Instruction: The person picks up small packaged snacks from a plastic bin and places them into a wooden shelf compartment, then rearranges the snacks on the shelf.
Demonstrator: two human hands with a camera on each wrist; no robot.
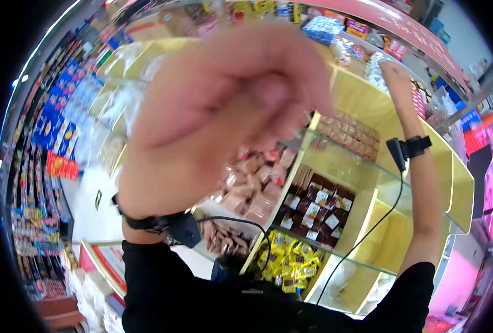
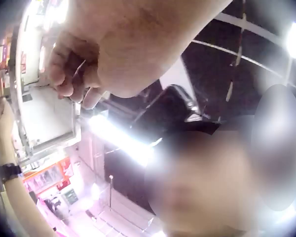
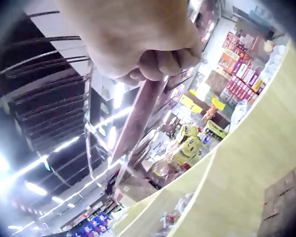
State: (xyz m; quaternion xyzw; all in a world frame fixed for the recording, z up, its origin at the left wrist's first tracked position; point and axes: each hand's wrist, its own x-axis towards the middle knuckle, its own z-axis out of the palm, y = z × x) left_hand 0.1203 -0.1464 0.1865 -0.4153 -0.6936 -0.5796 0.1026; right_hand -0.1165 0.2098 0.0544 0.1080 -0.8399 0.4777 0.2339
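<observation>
My left hand [image 1: 229,94] is raised close in front of the head camera, blurred, its fingers loosely bent. The left wrist view shows the same hand [image 2: 108,59] with a gap between thumb and fingers, nothing held in it. Out to the far right, my right hand [image 1: 396,77] reaches over the back of the shelf unit, overlapping a silvery package [image 1: 375,69]. Seen from its own wrist, the right hand [image 3: 148,44] has its fingers folded in, and no object shows in them. Both wrists wear black straps with cables.
Below my arms stands a pale wooden shelf unit [image 3: 256,118] with glass dividers. Its bins hold yellow packets [image 1: 291,261], dark packs with white labels [image 1: 318,211] and pinkish wrapped pieces [image 1: 257,186]. A red overhead beam [image 3: 135,121] crosses behind the right hand.
</observation>
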